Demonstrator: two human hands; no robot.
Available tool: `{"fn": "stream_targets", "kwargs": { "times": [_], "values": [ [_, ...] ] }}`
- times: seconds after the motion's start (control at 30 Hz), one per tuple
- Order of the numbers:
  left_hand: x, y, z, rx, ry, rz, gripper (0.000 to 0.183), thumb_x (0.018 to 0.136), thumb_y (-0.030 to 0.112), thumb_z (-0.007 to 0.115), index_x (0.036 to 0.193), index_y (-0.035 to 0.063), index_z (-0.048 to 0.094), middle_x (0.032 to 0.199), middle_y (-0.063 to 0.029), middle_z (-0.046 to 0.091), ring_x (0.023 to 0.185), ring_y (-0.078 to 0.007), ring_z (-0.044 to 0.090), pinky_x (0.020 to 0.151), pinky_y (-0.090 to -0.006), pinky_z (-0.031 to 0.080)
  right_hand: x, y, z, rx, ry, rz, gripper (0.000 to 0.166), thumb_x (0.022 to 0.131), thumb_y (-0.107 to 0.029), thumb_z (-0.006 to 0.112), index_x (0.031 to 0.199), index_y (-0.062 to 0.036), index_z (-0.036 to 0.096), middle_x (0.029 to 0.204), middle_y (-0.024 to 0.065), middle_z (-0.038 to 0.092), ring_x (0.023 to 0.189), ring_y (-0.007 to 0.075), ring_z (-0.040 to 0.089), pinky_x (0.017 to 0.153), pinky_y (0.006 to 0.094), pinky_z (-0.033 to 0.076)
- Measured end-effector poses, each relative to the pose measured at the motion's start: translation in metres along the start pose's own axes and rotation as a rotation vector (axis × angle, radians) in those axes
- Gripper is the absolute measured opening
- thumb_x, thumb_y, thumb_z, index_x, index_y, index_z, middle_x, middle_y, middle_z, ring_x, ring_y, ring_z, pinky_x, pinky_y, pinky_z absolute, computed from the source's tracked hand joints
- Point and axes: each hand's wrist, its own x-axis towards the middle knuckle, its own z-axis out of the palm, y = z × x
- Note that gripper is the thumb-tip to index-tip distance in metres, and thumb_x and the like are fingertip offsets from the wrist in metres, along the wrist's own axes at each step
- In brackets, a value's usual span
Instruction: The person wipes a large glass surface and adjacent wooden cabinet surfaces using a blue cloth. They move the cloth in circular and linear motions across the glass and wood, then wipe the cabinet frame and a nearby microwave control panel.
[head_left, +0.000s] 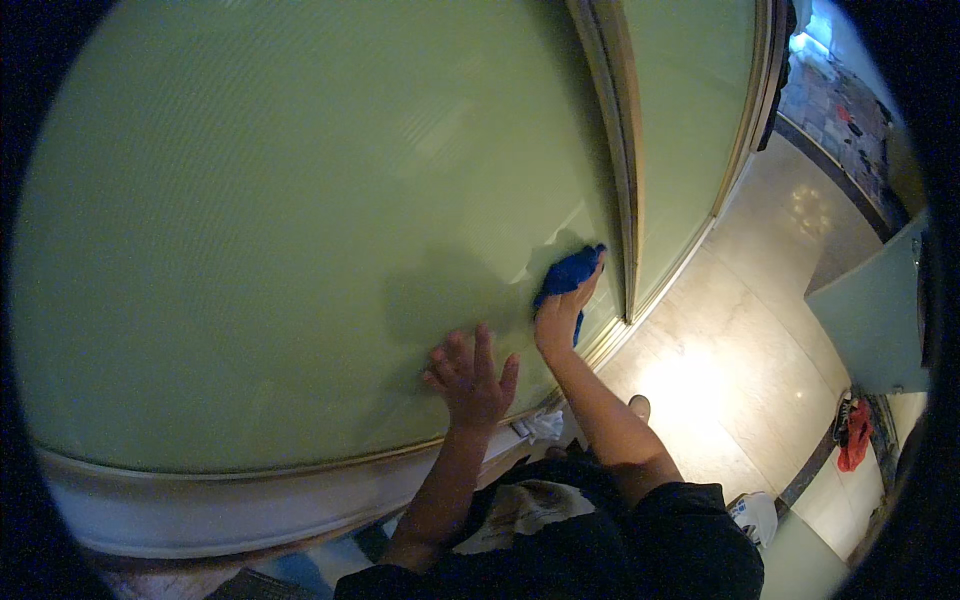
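Observation:
A large pale-green sliding panel (300, 225) with a glossy face fills most of the view before me. My right hand (562, 319) presses a crumpled blue cloth (568, 276) to the panel, close to the upright frame strip (621, 165) along its right side. Part of the cloth lies under the palm and fingers and is hidden. To the left and lower, my left hand (472, 382) holds nothing. Its fingers are spread at the panel; whether they touch it I cannot tell.
A second green panel (690, 112) stands beyond the strip, above a floor track (611, 337). Glare lights the tiled floor (712, 300). White crumpled plastic (541, 426) lies by the panel's base. A white bag (754, 517), a red item (855, 439) and an angled board (870, 307) are at right.

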Motion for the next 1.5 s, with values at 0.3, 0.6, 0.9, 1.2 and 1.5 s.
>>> {"fn": "stream_targets", "kwargs": {
  "times": [0.3,0.6,0.9,1.2,1.5],
  "values": [
    [0.006,0.004,-0.002,0.057,0.077,-0.068,0.066,0.087,0.058,0.053,0.140,0.0194,0.043,0.144,-0.0211,0.032,0.121,-0.0497,0.034,0.092,-0.0699,0.023,0.020,-0.042,-0.015,-0.096,-0.161,-0.345,0.063,0.089,-0.017,0.052,0.145,-0.0027,0.027,0.153,0.0273,0.015,0.142,0.0457,0.014,0.114,0.0529,0.010],
    [0.012,0.008,0.005,0.004,0.003,-0.109,0.058,0.085,0.054,0.056,0.128,0.0156,0.054,0.128,-0.0232,0.045,0.113,-0.0463,0.039,0.091,-0.0660,0.027,0.089,-0.029,-0.015,-0.053,-0.068,-0.370,0.060,0.090,-0.028,0.050,0.141,-0.0009,0.034,0.146,0.0306,0.023,0.133,0.0494,0.024,0.110,0.0545,0.016],
    [0.008,0.011,0.008,0.124,0.060,-0.120,0.057,0.085,0.054,0.055,0.128,0.0164,0.052,0.118,-0.0227,0.046,0.108,-0.0454,0.039,0.086,-0.0632,0.029,0.059,0.013,-0.008,-0.085,-0.046,-0.200,0.059,0.090,-0.024,0.047,0.140,0.0026,0.031,0.145,0.0307,0.023,0.134,0.0491,0.022,0.111,0.0544,0.015],
    [-0.010,-0.009,0.022,0.173,0.101,-0.044,0.072,0.086,0.055,0.058,0.141,0.0131,0.037,0.153,-0.0277,0.007,0.137,-0.0553,-0.003,0.102,-0.0734,0.002,0.015,0.086,0.009,-0.085,-0.066,0.027,0.075,0.081,-0.008,0.051,0.142,0.0123,0.012,0.146,0.0314,0.017,0.137,0.0466,0.017,0.115,0.0513,0.010],
    [0.011,0.043,-0.003,-0.314,0.026,-0.062,0.071,0.090,0.052,0.049,0.146,0.0105,0.032,0.155,-0.0238,0.009,0.141,-0.0502,-0.002,0.105,-0.0697,-0.002,-0.032,0.097,0.031,-0.017,0.114,0.491,0.059,0.094,-0.021,0.038,0.145,0.0036,0.023,0.147,0.0284,0.027,0.134,0.0446,0.028,0.114,0.0469,0.016]
  ]
}}
